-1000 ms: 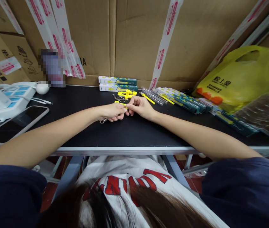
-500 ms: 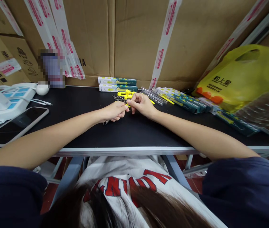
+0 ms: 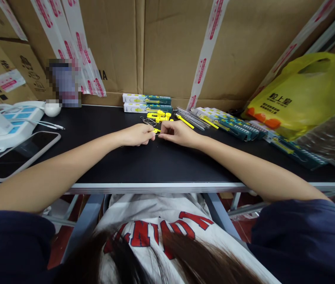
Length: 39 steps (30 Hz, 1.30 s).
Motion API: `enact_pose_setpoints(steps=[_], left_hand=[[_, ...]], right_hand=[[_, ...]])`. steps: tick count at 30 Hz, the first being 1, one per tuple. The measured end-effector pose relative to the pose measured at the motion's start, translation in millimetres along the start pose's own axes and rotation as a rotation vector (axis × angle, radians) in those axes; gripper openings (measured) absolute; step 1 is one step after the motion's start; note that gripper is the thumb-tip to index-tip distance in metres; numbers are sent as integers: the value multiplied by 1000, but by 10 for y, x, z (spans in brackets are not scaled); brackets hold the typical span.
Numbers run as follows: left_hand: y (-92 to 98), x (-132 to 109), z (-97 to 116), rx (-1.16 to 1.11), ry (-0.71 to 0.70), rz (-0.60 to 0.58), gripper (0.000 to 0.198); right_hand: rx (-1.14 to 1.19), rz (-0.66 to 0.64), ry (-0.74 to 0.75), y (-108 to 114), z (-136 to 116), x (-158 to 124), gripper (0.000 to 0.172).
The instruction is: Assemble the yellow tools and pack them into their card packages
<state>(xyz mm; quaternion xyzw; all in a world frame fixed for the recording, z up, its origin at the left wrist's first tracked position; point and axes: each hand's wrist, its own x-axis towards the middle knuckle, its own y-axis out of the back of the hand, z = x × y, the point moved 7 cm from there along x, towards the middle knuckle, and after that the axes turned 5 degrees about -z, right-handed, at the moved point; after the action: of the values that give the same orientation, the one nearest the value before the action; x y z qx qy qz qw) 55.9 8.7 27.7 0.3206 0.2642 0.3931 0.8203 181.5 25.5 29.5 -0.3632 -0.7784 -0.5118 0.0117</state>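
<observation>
Currently, the left hand (image 3: 140, 135) grasps a small yellow part (image 3: 156, 130) over the black table (image 3: 167, 165), one end protruding toward the right hand (image 3: 180, 132). The right fingers bend just beside that end; whether they grip anything cannot be told. The part is presumably light, stiff plastic, slightly slippery; pinch it firmly near the exposed end.

The front-middle tabletop (image 3: 155, 167) is open; yellow parts (image 3: 159, 117) block beyond.
</observation>
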Motion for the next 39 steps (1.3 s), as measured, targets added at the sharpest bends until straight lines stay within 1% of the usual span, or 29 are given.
enact_pose_setpoints(steps=[2,5,9,11,15,21,27,33,36,39], left_hand=[[-8,6,-13,-19,14,-1,18],[-7,20,-39,-38,35,6,20],[-3,33,-64,-31,48,22,13],[-11,29,-57,-40,41,14,11],[-30,8,-35,-90,41,-13,13],[-58,14,-42,-207,34,-45,13],[-153,-6,-48,-288,120,-91,11],[-230,-23,-13,-317,146,-125,10],[-252,-12,-18,-316,137,-127,10],[-256,11,-20,-288,97,-80,11]], right_hand=[[21,2,-3,-6,8,1,25],[74,15,-9,-4,13,3,32],[171,35,-43,-22,31,4,43],[230,68,-70,-36,58,-1,48],[346,145,-108,-75,130,-9,53],[478,213,-132,-80,203,-7,56],[516,213,-126,-80,161,-17,56],[539,255,-146,-104,152,-29,54],[514,262,-148,-110,150,-27,54],[490,271,-152,-109,162,-19,54]])
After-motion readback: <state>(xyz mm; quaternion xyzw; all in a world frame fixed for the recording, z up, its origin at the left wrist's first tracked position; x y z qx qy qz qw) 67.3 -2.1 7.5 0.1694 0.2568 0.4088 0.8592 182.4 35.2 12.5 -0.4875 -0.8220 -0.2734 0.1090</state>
